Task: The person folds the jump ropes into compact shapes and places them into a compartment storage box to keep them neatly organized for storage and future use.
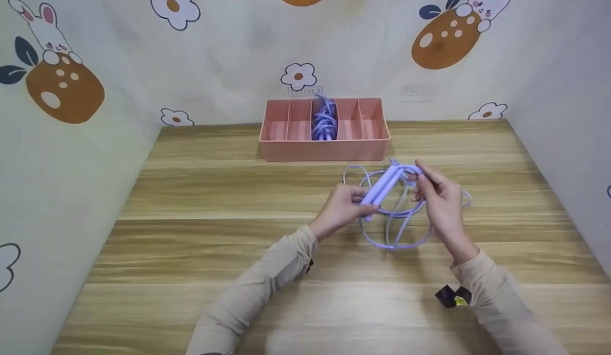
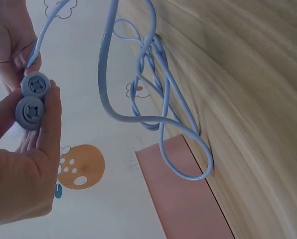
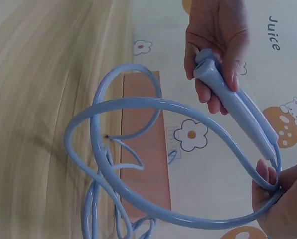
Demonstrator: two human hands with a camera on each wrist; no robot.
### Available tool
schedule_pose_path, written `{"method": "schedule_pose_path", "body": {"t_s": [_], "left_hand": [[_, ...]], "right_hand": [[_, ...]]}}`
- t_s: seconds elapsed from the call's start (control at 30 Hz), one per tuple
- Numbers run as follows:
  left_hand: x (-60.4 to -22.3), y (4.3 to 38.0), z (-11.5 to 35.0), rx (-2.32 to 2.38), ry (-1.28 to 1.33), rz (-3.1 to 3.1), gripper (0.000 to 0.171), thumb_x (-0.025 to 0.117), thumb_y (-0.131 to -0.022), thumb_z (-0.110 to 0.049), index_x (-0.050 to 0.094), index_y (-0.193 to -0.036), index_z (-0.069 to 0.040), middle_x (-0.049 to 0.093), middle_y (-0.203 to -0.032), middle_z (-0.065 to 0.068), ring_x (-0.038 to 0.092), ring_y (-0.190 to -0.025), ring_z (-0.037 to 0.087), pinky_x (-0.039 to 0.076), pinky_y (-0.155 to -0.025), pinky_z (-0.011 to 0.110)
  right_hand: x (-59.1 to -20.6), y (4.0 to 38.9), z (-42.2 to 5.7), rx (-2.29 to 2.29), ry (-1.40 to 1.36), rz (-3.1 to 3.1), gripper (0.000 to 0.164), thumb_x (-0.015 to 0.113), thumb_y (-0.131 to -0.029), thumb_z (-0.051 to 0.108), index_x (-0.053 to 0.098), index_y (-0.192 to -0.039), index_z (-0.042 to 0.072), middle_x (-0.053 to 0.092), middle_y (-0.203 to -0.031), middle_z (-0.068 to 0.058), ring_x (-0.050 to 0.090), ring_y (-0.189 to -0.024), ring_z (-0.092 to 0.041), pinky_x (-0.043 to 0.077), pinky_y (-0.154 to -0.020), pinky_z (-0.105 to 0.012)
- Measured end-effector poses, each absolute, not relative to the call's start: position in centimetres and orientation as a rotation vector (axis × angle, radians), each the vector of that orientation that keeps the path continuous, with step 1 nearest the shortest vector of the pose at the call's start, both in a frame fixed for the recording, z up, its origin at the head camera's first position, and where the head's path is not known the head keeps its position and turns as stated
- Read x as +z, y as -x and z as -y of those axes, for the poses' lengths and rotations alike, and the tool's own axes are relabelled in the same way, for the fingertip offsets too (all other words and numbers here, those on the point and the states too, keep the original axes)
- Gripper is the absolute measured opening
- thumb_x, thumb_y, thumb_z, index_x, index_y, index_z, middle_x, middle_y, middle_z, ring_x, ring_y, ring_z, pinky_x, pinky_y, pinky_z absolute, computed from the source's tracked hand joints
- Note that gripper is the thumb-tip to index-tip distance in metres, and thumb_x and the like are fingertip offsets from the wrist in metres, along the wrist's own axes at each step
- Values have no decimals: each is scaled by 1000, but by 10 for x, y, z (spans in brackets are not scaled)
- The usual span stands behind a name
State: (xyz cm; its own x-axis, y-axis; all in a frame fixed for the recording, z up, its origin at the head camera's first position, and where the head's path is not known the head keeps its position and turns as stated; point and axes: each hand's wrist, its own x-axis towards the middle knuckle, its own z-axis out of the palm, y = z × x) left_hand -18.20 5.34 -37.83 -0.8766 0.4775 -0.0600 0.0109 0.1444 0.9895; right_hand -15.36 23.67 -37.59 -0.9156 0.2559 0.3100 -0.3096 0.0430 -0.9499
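A blue-violet jump rope has its two handles (image 1: 382, 186) side by side in the left hand (image 1: 341, 206), held between thumb and fingers near their lower ends. The round ends of the handles (image 2: 36, 85) show in the left wrist view. The right hand (image 1: 444, 199) pinches the cord close to the handles' upper ends. From there the loose cord (image 3: 153, 103) hangs in wide loops below both hands. In the left wrist view, lower loops of the cord (image 2: 208, 159) appear close to the tabletop; whether they touch it I cannot tell.
Behind the hands, a pink divided box (image 1: 325, 151) stands on the wooden table (image 1: 211, 197). Its middle compartment contains a wound-up jump rope (image 1: 325, 123) of similar colour. Patterned walls (image 1: 226, 64) border the back and both sides.
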Motion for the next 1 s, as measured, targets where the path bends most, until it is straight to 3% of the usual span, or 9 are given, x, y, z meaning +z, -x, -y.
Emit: {"method": "schedule_pose_path", "body": {"t_s": [0.3,0.4,0.47,0.5,0.6,0.73,0.83,1.0], "left_hand": [[-378,189,-50,2014,-432,-2058,25,64,-76,8,61,-100,14,66,-90,26,67,-73,20,55,-68,29],[-371,198,-46,2150,-321,-1976,27,63,-78,7,59,-104,15,65,-92,26,66,-73,18,55,-71,30],[-366,204,-42,2218,-253,-1947,27,62,-79,7,58,-105,14,65,-93,26,65,-72,16,55,-70,29],[-365,206,-40,2251,-232,-1937,28,62,-79,7,58,-105,15,65,-93,26,65,-72,16,55,-70,28],[-361,210,-37,2331,-222,-1940,27,62,-79,7,58,-104,15,65,-92,27,66,-73,18,54,-70,28],[-357,204,-37,2451,-261,-1891,28,62,-79,8,57,-105,17,64,-94,28,67,-78,22,54,-72,29],[-353,195,-39,2494,-361,-1823,28,60,-79,9,55,-105,18,63,-96,28,66,-83,27,54,-75,32],[-352,187,-43,2463,-488,-1741,26,59,-81,9,54,-104,19,63,-96,29,67,-82,24,54,-75,33]], "right_hand": [[-390,136,-224,2201,-69,1743,39,38,-96,4,34,-131,-13,54,-76,-2,48,-55,-5,47,-53,-16],[-392,129,-222,2350,14,1759,40,41,-96,12,40,-129,-10,51,-71,-1,44,-51,-4,46,-50,-17],[-393,125,-221,2361,7,1792,35,42,-97,16,49,-120,-8,49,-69,1,41,-50,-3,44,-50,-16],[-395,123,-221,2321,-21,1822,31,42,-97,17,54,-114,-6,48,-68,1,41,-50,-3,44,-50,-16],[-400,122,-222,2067,-237,1915,29,40,-96,9,56,-114,-9,50,-70,2,43,-54,-5,42,-51,-15],[-408,125,-227,1577,-498,2110,37,39,-92,-8,40,-129,-9,49,-74,3,43,-61,-5,39,-52,-16],[-410,128,-231,1296,-580,2285,43,43,-90,-9,38,-132,-5,46,-76,2,40,-65,-4,38,-55,-18],[-407,135,-238,1233,-657,2455,34,50,-87,-7,52,-121,-7,48,-78,-1,41,-65,-4,38,-55,-19]]}}
